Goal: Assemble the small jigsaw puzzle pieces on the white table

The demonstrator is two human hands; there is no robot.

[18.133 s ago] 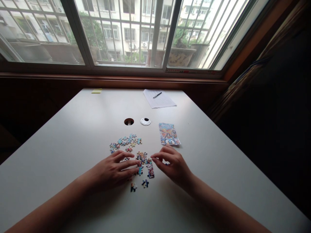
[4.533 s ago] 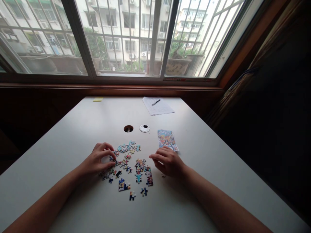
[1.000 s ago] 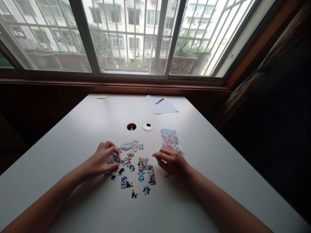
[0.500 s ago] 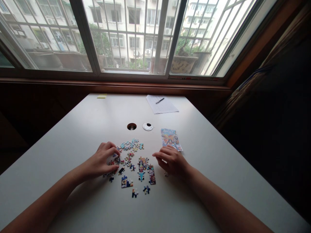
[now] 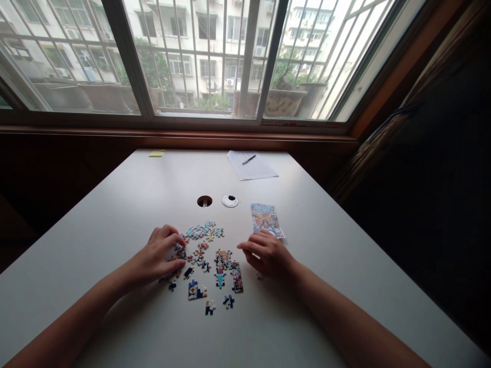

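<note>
My left hand [image 5: 163, 253] hovers over or rests at a pile of jigsaw pieces [image 5: 178, 251], thumb and fingers apart, partly hiding the pile. To the right of the partly joined puzzle section [image 5: 223, 266] is my right hand [image 5: 266, 251], loosely bent with a gap between thumb and forefinger; nothing shows in it. A joined dark-blue corner section [image 5: 197, 290] lies nearer to me, with small loose pieces [image 5: 229, 301] beside it. Light-blue pieces [image 5: 203, 231] are gathered farther back. The printed picture card [image 5: 266, 220] lies just beyond my right hand, which overlaps its lower edge.
On the white table [image 5: 115, 214] are a round cable hole [image 5: 204, 201] and its loose round cover [image 5: 230, 201]. Farther back lie paper sheets [image 5: 255, 168] with a pen [image 5: 249, 159] and a yellow note [image 5: 156, 153]. A barred window [image 5: 203, 61] stands behind.
The view has shifted slightly, so everything on the table appears a little farther left. Both hands keep nearly the same pose, and the puzzle pieces show no clear movement.
</note>
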